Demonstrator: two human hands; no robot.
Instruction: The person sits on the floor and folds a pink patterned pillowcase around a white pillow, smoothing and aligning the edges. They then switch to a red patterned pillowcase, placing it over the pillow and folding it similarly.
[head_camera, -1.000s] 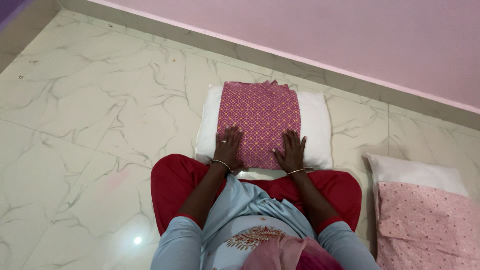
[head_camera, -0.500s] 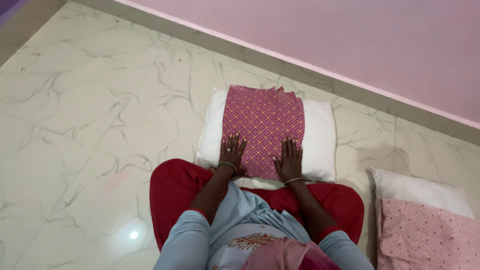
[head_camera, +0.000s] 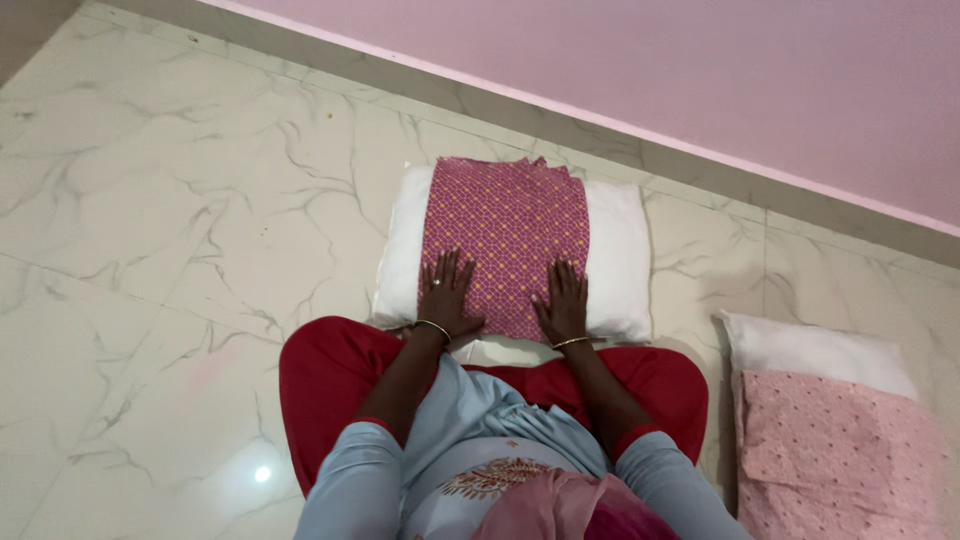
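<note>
Head view: a person sits cross-legged on a marble floor (head_camera: 180, 230), a white pillow (head_camera: 615, 255) lying directly ahead of the knees.

1. Work item. A folded magenta cover (head_camera: 505, 235) with a small lattice print lies across the middle of the pillow. White pillow shows at both ends. The cover's far edge is slightly ragged, with corners of the layers not quite aligned.

2. Hands. The left hand (head_camera: 445, 295) rests flat on the near-left part of the cover, fingers spread and extended, gripping nothing. The right hand (head_camera: 563, 300) rests flat on the near-right part, fingers likewise extended and empty. The hands are apart, with a strip of cover between them. Each wrist carries a thin bangle.

3. Step in hand. Judged from the flat palms, the cover is being pressed and smoothed against the pillow.

4. Next move, as a judgement. Any further handling calls for a change from flat pressure to a pinch on an edge or corner. Even pull from both hands would be needed to keep the layers from shifting.

5. Surroundings. A second pillow (head_camera: 815, 355) lies at the right, well apart, with a pale pink cover (head_camera: 840, 450) over its near part. A pink wall (head_camera: 650, 60) runs along the far side.
</note>
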